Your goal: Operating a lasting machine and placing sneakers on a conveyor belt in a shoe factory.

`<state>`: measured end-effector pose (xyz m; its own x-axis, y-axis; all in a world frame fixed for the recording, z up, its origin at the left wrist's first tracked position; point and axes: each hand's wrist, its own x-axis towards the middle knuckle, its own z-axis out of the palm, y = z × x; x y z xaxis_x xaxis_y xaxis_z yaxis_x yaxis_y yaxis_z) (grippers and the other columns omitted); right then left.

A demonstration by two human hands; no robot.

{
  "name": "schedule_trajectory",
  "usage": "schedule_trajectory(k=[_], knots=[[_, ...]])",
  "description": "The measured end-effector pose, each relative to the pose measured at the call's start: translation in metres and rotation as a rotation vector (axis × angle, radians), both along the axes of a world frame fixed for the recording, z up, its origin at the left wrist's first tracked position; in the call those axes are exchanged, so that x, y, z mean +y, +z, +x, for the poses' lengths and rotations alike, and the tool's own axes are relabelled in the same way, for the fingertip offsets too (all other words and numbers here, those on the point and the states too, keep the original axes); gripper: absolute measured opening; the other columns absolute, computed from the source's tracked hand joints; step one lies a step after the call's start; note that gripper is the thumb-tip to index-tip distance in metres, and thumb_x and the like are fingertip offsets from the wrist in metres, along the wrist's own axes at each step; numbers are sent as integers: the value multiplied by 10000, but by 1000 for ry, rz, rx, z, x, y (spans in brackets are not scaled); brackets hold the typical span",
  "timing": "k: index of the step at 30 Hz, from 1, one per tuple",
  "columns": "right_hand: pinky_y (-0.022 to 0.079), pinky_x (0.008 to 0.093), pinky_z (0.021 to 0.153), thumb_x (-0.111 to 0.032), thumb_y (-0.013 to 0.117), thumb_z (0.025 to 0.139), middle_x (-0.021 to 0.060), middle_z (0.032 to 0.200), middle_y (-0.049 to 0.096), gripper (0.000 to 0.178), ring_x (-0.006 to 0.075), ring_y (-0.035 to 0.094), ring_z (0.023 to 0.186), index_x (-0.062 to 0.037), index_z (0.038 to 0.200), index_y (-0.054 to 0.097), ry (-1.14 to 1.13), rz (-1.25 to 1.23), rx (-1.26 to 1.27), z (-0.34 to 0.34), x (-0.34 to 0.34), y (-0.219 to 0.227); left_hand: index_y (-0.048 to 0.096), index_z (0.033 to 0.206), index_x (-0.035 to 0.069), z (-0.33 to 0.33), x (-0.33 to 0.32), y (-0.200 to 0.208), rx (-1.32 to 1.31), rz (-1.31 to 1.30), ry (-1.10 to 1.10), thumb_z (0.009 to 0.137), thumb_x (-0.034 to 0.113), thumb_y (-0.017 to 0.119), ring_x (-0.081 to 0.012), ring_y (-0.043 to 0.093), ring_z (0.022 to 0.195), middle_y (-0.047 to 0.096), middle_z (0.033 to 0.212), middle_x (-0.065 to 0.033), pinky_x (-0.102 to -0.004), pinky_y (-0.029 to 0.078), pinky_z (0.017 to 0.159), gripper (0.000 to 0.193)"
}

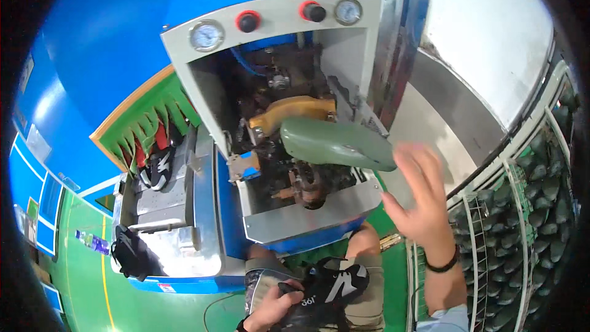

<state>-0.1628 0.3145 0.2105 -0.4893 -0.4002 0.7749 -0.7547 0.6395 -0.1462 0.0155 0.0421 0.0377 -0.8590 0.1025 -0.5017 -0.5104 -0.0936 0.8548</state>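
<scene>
A dark green shoe last [335, 142] lies across the front of the machine's opening, its right end by my right hand [423, 200]. The fingers of that hand are blurred and spread, with the thumb apart below; I cannot tell whether the fingertips touch the last. Low down, over my lap, my left hand [275, 307] is closed on a black shoe [326, 289] with white markings. Its thumb lies over the shoe's edge, and part of the pale sole shows beside the fingers.
The blue and white machine [270, 31] stands ahead, with gauges, red-based knobs and a yellow part [295, 112] inside. To the left, a metal conveyor [163, 203] carries a black shoe [161, 169] below green strip curtains. A rack [516, 221] of dark green lasts is at right.
</scene>
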Motion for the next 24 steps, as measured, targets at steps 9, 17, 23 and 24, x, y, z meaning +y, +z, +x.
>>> schedule_trajectory(k=[9,17,23,24], knots=[[468,507,966,21,610,689,248,1184,565,768,444,558,1107,26,1427,400,-88,574,-418,-93,-50,12,652,1088,20,9,2,0,153,-124,-240,865,209,686,-132,564,904,638,988,-29,-277,457,828,295],[442,474,1022,-90,724,698,262,1320,495,770,430,508,1214,19,1397,422,1,-93,-447,-24,-56,-14,656,1062,16,14,-15,-24,124,-45,-61,844,196,669,-175,590,942,655,1009,-61,-340,470,865,283],[520,514,800,-48,738,630,283,1118,504,592,449,573,974,88,1150,490,-105,-190,-371,-22,-53,-18,642,1006,4,-8,-13,-42,156,77,-86,901,128,596,-124,530,788,598,907,-29,-281,432,713,170],[521,520,802,-59,758,623,277,1111,499,609,441,574,968,90,1148,489,-95,-193,-423,-13,-44,-9,642,993,1,-11,-13,-42,163,38,-97,897,147,592,-127,532,781,602,916,-34,-279,430,706,182]])
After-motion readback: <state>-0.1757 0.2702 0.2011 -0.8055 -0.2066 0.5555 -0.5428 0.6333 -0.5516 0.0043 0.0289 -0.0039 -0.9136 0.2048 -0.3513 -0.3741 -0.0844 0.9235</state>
